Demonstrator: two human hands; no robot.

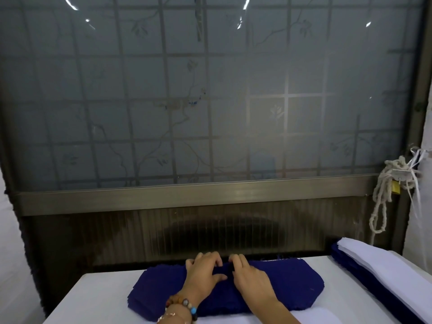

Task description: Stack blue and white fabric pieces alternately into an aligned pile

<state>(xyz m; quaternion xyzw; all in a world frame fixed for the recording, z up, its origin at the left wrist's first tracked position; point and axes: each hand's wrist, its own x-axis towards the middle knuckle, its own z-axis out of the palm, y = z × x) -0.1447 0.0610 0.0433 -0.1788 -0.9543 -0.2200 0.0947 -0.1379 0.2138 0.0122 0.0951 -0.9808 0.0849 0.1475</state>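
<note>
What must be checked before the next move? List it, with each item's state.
1. Both hands on the blue pile: ok, left hand and right hand curl their fingers at its far edge.
2. Single piece picked: cannot tell.
3. Blue pile's edges even: not ok, layers fan out at its left end.
4. White on top of the stack at the right: ok.
</note>
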